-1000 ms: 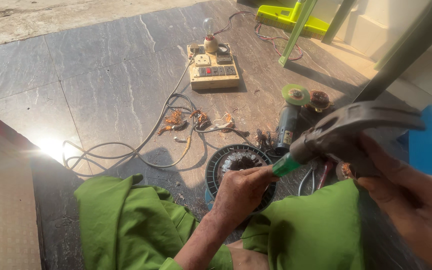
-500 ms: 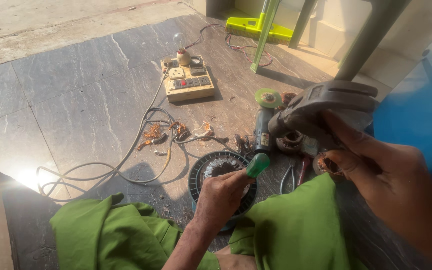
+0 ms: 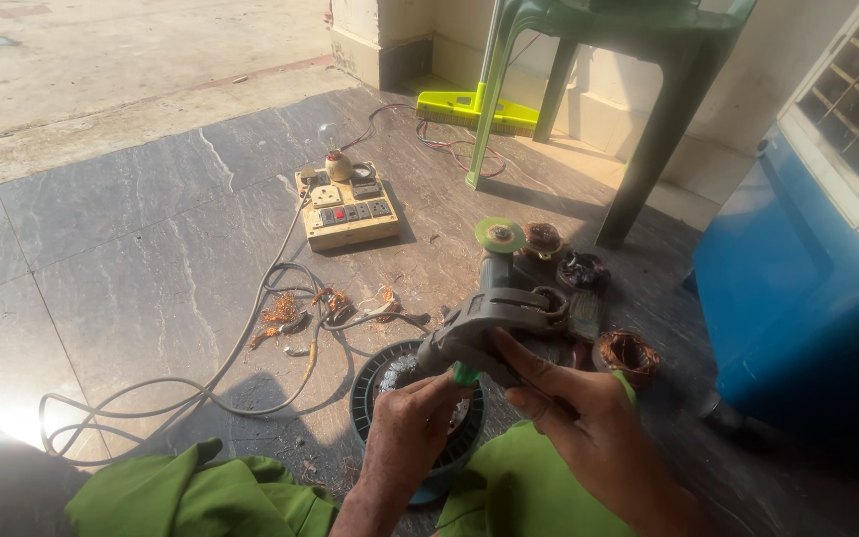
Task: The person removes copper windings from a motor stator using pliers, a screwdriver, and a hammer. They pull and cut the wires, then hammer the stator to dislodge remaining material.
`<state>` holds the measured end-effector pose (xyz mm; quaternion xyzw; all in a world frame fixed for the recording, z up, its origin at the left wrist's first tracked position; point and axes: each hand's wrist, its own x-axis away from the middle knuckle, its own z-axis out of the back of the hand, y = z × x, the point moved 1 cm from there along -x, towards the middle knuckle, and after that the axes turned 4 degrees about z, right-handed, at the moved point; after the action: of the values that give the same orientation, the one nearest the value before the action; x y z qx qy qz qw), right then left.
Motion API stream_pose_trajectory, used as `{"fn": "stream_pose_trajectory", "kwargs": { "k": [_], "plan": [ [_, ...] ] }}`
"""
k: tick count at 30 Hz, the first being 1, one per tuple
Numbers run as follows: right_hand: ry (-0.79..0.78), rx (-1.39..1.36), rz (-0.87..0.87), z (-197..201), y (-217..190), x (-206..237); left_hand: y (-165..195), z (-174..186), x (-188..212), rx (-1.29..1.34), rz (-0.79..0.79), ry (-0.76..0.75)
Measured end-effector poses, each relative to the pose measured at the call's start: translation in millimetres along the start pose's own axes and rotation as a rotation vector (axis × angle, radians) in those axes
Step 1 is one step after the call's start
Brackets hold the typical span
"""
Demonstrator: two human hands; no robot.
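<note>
Head camera looks down at my two hands above my knees in green trousers [image 3: 201, 497]. My left hand [image 3: 405, 438] is clenched around a screwdriver with a green handle [image 3: 465, 375]; only a small piece of the handle shows between my fingers, and its tip goes against the underside of the grey power tool body [image 3: 484, 328]. My right hand [image 3: 574, 413] is grasping this grey body from the right side, with the thumb laid across its top. The body is lifted above the floor, just over a round black fan guard [image 3: 380, 383] which lies on the dark stone floor [image 3: 131, 249] in front of my knees.

Just behind the grey body I see a green disc [image 3: 500, 235] and several motor parts with copper wire [image 3: 628, 353], close together on the floor. Farther to the left, a wooden switch board with sockets and a bulb [image 3: 348, 204] lies flat, and a pale cable [image 3: 191, 403] runs from it in loops toward me. A green plastic chair [image 3: 648, 109] stands behind, and a blue air cooler [image 3: 797, 288] is on the right.
</note>
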<state>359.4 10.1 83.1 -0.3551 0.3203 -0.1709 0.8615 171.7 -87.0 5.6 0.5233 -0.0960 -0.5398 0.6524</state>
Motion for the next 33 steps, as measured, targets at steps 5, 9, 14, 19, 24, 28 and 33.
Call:
{"fn": "stream_pose_trajectory", "kwargs": {
  "k": [5,9,14,19,24,28,33],
  "plan": [
    [0.083,-0.218,-0.137,3.2,-14.4,-12.0,-5.8,-2.5,0.0,0.007,-0.017,0.019],
    [0.183,-0.125,-0.085,38.8,-26.5,-14.3,-11.0,-5.3,5.9,0.063,-0.116,0.07],
    [0.029,0.074,-0.059,56.2,-18.8,-3.7,-8.4,-7.7,5.6,0.025,-0.063,0.036],
    [0.109,0.366,0.207,92.0,-57.3,2.7,-2.4,-2.8,1.1,-0.011,-0.072,0.041],
    [0.211,0.533,-0.052,89.2,-108.7,-7.6,4.4,1.7,1.3,0.011,-0.11,0.053],
    [-0.06,0.466,0.159,72.5,-106.3,-28.0,10.0,7.5,2.9,0.003,-0.11,0.039],
    [0.162,0.391,0.042,89.5,-95.8,-11.5,14.9,6.0,-0.4,0.036,-0.107,0.076]
  ]
}}
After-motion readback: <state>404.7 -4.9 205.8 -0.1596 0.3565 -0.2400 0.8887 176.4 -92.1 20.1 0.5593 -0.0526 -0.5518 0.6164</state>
